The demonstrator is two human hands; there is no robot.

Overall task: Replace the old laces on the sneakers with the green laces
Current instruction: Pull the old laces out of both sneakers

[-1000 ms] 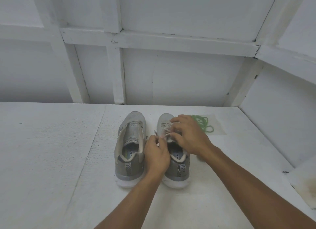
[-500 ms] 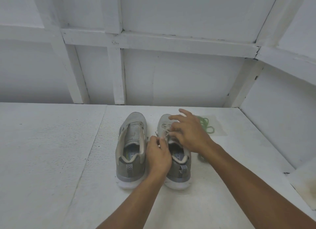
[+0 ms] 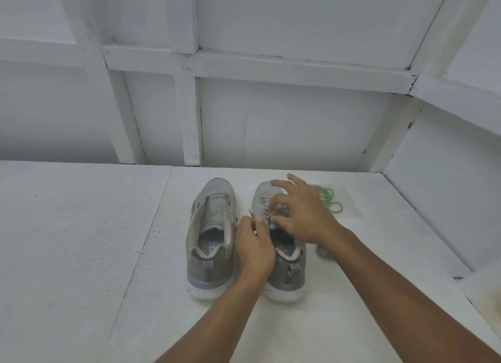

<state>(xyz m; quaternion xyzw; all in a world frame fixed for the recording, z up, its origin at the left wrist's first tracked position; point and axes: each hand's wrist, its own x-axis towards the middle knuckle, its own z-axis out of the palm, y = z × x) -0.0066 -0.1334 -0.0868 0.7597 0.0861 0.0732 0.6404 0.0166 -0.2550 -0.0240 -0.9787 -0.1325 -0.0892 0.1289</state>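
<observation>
White table (image 3: 81,254), white panelled wall (image 3: 298,124) behind. Two grey sneakers stood side by side mid-table, toes to the wall: left sneaker (image 3: 211,227) and right sneaker (image 3: 290,270). Both hands were over the right one. The left hand (image 3: 254,247), fingers curled, pinched the old lace (image 3: 272,214) near the eyelets. The right hand (image 3: 302,216) pinched the same lace between thumb and finger, other fingers splayed. The green laces (image 3: 329,200) lay bunched on the table just right of that sneaker's toe, partly behind the right hand, not touched.

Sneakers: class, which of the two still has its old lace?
The laced sneaker beside the green laces: left hand and right hand pinch its old lace. The other sneaker shows a bare tongue.
</observation>
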